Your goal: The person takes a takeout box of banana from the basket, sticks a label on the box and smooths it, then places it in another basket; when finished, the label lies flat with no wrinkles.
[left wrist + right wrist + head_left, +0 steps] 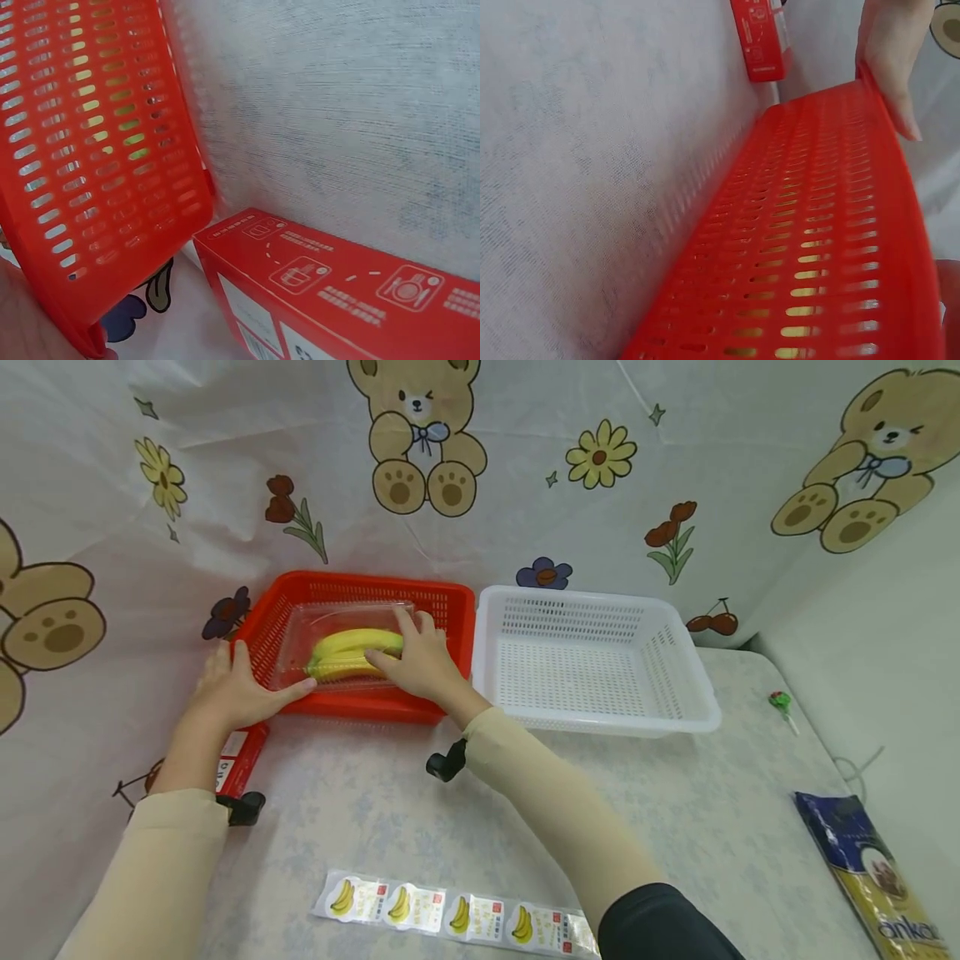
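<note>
Plainly, the bananas (348, 653) lie side by side in a clear tray (295, 639), and we see that tray inside the red basket (360, 705), by the far edge of the worktop (360, 802). Whether plastic also covers the fruit, we cannot tell.

Our right hand (426, 660) spreads wide over the tray's right end, thumb by the bananas and fingers reaching for the far rim; such a span probably lets us guide the tray by both sides. How firmly the fingertips press, we cannot tell.

Our left hand (232, 693) also stands wide, laid across the basket's near left corner with the thumb along its near rim. We judge that it steadies the basket there, leaving the middle free for the right.

Beyond the red basket's right edge, just beside it, sits the white basket (570, 681), close enough for either arm. A red box (243, 760) lies under our left forearm, by the near left corner. Nearer us lies a strip of banana stickers (457, 914), faces up, perhaps for easy peeling. Along the worktop's right edge we find a lollipop (782, 702) and a bag (862, 860).
</note>
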`<action>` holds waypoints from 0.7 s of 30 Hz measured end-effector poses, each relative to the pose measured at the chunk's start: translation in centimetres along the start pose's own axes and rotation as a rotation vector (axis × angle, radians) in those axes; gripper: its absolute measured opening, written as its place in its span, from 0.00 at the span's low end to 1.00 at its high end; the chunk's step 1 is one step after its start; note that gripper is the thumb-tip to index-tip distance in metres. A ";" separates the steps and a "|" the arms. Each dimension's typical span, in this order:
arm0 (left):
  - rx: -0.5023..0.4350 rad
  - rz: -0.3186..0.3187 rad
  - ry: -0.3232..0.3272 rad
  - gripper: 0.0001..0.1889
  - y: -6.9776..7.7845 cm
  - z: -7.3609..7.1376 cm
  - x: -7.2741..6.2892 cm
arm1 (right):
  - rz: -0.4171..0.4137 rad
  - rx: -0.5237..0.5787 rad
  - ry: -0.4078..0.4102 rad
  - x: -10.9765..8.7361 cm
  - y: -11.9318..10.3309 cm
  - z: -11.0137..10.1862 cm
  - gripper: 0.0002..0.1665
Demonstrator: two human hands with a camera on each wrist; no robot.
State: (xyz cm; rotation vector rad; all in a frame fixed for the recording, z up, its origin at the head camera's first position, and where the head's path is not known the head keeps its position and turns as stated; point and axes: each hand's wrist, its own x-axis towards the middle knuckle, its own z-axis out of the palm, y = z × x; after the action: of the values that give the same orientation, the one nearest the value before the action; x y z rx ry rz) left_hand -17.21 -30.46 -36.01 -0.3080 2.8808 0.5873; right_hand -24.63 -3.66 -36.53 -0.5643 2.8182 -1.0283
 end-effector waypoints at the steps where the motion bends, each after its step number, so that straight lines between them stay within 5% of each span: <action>1: -0.003 0.001 0.000 0.75 0.0 0.0 0.0 | 0.013 -0.003 0.000 0.2 0.0 0.2 0.52; 11: 0.015 0.014 0.000 0.76 -0.1 0.5 0.2 | 0.172 0.051 -0.073 1.7 1.4 1.5 0.56; 21: -0.001 0.005 -0.015 0.77 -0.1 0.0 0.1 | 0.187 0.131 -0.127 2.7 1.8 2.0 0.58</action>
State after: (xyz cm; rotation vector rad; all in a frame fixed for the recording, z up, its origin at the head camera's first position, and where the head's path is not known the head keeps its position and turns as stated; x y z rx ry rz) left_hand -17.31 -30.53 -36.05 -0.2954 2.8683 0.5891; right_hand -27.32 -4.55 -39.09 -0.3325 2.6114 -1.0890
